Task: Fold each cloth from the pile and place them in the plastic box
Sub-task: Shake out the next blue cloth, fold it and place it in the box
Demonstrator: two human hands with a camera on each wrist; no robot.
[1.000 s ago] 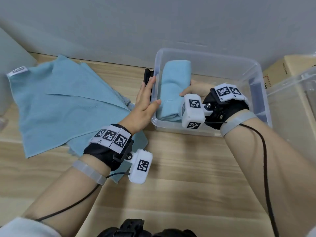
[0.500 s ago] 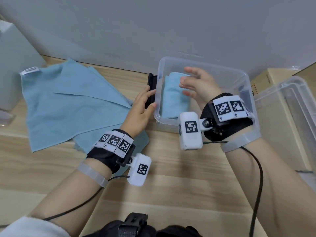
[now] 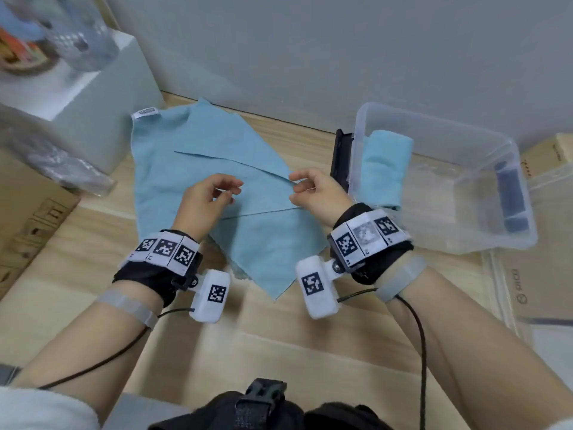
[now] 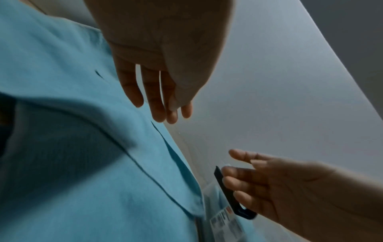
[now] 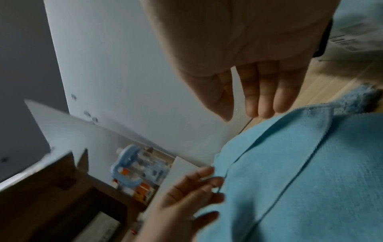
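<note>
Both hands over the cloth pile, neither grip closed on anything.

Left hand (image 3: 203,201) and right hand (image 3: 319,193) hover palm-down above the blue cloths (image 3: 198,156), fingers loosely bent, tips near the top cloth's edge; whether the fingertips touch it cannot be told; pile lies spread on the wooden table (image 3: 279,330); to its right, the clear plastic box (image 3: 483,243) holds one folded cloth (image 3: 386,169) against its left wall.
</note>
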